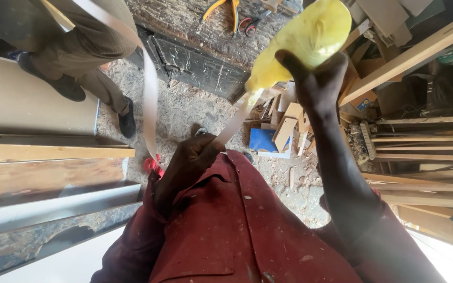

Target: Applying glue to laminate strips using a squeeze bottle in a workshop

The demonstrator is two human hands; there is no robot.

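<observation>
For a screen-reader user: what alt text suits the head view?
The right hand holds up a yellow bottle, while the left hand pinches a pale strip. Below lie a sawdust-covered floor, wood offcuts and another person's legs.

right hand [315, 78]: raised at upper centre-right, gripping a yellow bottle [302, 42] tilted nozzle-down
left hand [192, 154]: centre frame, pinching a pale strip [149, 99] that loops to the upper left
floor [184, 110]: sawdust, wood offcuts [287, 126]
upper left: another person's legs [79, 57]
top: pliers [226, 9]
</observation>
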